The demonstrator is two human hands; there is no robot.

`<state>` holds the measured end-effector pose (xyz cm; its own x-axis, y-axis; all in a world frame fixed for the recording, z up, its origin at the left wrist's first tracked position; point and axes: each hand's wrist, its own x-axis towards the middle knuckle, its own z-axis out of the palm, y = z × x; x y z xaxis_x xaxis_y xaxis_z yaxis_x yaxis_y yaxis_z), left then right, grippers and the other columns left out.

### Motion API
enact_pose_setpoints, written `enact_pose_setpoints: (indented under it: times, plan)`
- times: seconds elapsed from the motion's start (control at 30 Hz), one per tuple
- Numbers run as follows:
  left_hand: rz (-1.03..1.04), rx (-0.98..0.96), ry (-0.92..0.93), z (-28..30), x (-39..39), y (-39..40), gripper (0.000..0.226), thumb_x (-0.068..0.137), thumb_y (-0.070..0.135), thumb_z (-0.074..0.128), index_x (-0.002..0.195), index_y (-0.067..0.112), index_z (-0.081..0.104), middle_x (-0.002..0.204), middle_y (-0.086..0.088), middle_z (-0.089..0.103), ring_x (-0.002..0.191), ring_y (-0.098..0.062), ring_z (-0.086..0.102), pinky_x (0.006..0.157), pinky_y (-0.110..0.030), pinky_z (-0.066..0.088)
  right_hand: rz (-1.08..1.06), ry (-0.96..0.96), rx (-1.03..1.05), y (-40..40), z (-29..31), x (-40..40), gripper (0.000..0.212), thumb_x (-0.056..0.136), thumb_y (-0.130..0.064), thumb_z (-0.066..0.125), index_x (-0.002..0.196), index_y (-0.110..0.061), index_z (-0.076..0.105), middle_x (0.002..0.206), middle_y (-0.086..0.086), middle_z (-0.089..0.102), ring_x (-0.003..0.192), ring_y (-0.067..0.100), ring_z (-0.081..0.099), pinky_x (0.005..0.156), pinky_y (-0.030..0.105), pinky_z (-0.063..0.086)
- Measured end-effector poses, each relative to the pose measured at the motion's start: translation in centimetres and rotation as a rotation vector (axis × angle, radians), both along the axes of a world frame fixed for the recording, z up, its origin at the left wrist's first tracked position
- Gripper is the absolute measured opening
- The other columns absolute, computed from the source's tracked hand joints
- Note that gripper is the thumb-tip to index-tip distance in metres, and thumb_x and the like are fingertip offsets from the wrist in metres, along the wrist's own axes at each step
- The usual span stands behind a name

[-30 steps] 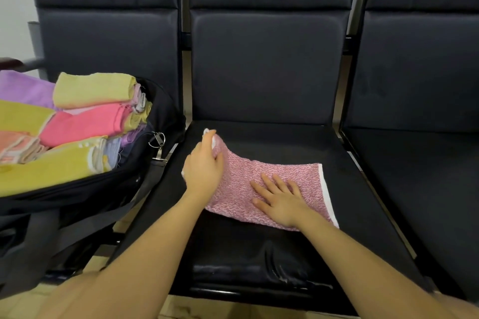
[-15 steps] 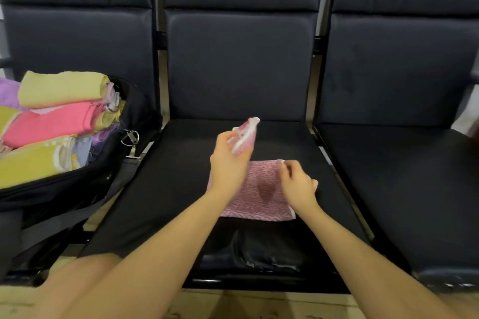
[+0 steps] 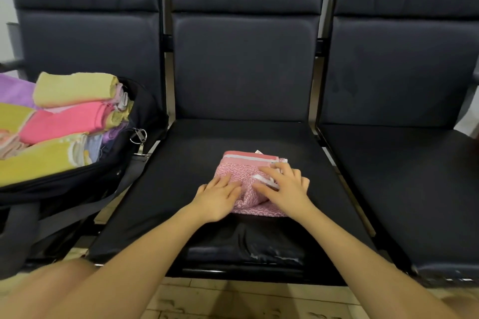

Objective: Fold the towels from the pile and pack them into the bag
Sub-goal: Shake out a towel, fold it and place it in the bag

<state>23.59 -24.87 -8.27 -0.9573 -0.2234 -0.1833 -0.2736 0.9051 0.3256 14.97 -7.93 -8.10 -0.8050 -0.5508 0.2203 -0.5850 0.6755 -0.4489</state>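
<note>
A pink patterned towel (image 3: 245, 173) with a white stripe lies folded small on the middle chair seat (image 3: 181, 163). My left hand (image 3: 219, 195) rests flat on its left part, fingers straight. My right hand (image 3: 283, 188) presses on its right part with spread fingers. An open black bag (image 3: 124, 163) sits on the left seat, filled with folded towels (image 3: 64, 122) in yellow, pink and purple.
Three dark padded chairs stand in a row; the right seat (image 3: 401, 176) is bare. A metal clip and strap (image 3: 138, 137) hang at the bag's right edge. Tiled floor shows below the seats.
My left hand brought the lifted end of the towel over and down, folding it smaller. Both hands now lie on top of the folded towel.
</note>
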Motion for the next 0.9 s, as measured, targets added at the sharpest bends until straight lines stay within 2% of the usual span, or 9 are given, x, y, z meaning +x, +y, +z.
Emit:
enact_pose_setpoints:
  times: [0.1, 0.17, 0.23, 0.3, 0.37, 0.5, 0.57, 0.77, 0.9]
  plan:
    - [-0.004, 0.052, -0.004, -0.1, 0.8, -0.7, 0.048, 0.103, 0.045, 0.014, 0.150, 0.038, 0.017, 0.161, 0.007, -0.002, 0.147, -0.012, -0.005, 0.117, -0.040, 0.000, 0.139, -0.115, -0.020, -0.3, -0.1, 0.0, 0.048, 0.070, -0.071, 0.044, 0.111, -0.049, 0.055, 0.139, -0.026, 0.037, 0.132, 0.005, 0.023, 0.098, 0.026, 0.004]
    - [-0.021, 0.057, 0.022, -0.1, 1.2, -1.0, 0.047, 0.103, 0.046, 0.017, 0.149, 0.038, 0.021, 0.160, 0.008, 0.001, 0.147, -0.011, -0.004, 0.118, -0.039, 0.000, 0.156, -0.157, -0.152, -0.2, -0.1, 0.0, 0.021, 0.077, -0.059, 0.058, 0.089, -0.044, 0.051, 0.124, -0.026, 0.049, 0.128, 0.003, 0.030, 0.097, 0.024, 0.007]
    - [-0.034, 0.047, 0.051, 0.0, 1.5, -1.1, 0.046, 0.103, 0.046, 0.020, 0.148, 0.039, 0.025, 0.160, 0.009, 0.005, 0.147, -0.011, -0.001, 0.118, -0.040, 0.000, 0.134, -0.236, -0.299, 0.1, 0.1, 0.1, 0.021, 0.083, -0.045, 0.068, 0.082, -0.037, 0.048, 0.096, -0.020, 0.059, 0.111, 0.004, 0.037, 0.099, 0.026, 0.013]
    - [-0.055, 0.038, 0.053, -0.1, 1.5, -1.0, 0.045, 0.102, 0.048, 0.022, 0.147, 0.041, 0.027, 0.160, 0.008, 0.007, 0.147, -0.013, 0.000, 0.117, -0.040, 0.000, 0.163, -0.237, -0.327, 0.8, 0.6, 0.1, 0.029, 0.080, -0.043, 0.073, 0.093, -0.046, 0.047, 0.083, -0.012, 0.060, 0.098, 0.004, 0.046, 0.098, 0.022, 0.013]
    - [-0.081, 0.041, 0.024, -0.2, 1.3, -0.6, 0.046, 0.101, 0.051, 0.023, 0.146, 0.044, 0.025, 0.160, 0.009, 0.005, 0.148, -0.016, -0.003, 0.117, -0.041, -0.001, 0.210, -0.180, -0.211, 1.7, 1.1, 0.3, 0.043, 0.077, -0.047, 0.073, 0.107, -0.058, 0.044, 0.091, -0.015, 0.056, 0.100, 0.002, 0.046, 0.097, 0.020, 0.009]
    - [-0.095, 0.090, -0.034, 0.1, 1.0, 0.2, 0.049, 0.099, 0.054, 0.025, 0.148, 0.043, 0.022, 0.161, 0.007, 0.000, 0.147, -0.020, -0.008, 0.117, -0.041, -0.002, 0.298, -0.023, 0.110, 3.5, 1.2, 0.0, 0.015, 0.080, -0.049, 0.070, 0.091, -0.051, 0.059, 0.114, -0.029, 0.047, 0.119, -0.003, 0.034, 0.101, 0.026, 0.003]
    - [-0.125, 0.057, 0.016, 0.3, 1.1, 0.3, 0.050, 0.098, 0.056, 0.027, 0.147, 0.043, 0.025, 0.161, 0.005, 0.004, 0.148, -0.019, -0.005, 0.117, -0.041, -0.003, 0.287, 0.070, 0.099, 4.0, 1.0, 0.1, 0.003, 0.084, -0.041, 0.068, 0.087, -0.040, 0.067, 0.103, -0.028, 0.058, 0.113, -0.004, 0.046, 0.105, 0.030, 0.002]
    - [-0.249, -0.006, 0.278, 0.6, 1.7, 0.3, 0.045, 0.098, 0.051, 0.038, 0.142, 0.043, 0.037, 0.156, 0.011, 0.025, 0.146, -0.013, 0.011, 0.114, -0.033, 0.003, 0.202, 0.368, -0.202, 5.0, 1.1, -0.6, 0.008, 0.080, -0.026, 0.070, 0.086, -0.028, 0.074, 0.097, -0.017, 0.070, 0.101, -0.004, 0.055, 0.096, 0.033, 0.016]
    - [-0.327, -0.001, 0.231, 0.2, 1.6, 0.7, 0.044, 0.099, 0.046, 0.038, 0.143, 0.042, 0.036, 0.155, 0.011, 0.027, 0.145, -0.012, 0.018, 0.116, -0.036, 0.012, 0.247, 0.390, -0.106, 6.9, 1.2, -0.9, 0.014, 0.074, -0.014, 0.080, 0.081, -0.025, 0.073, 0.095, -0.015, 0.071, 0.100, -0.002, 0.057, 0.096, 0.026, 0.013]
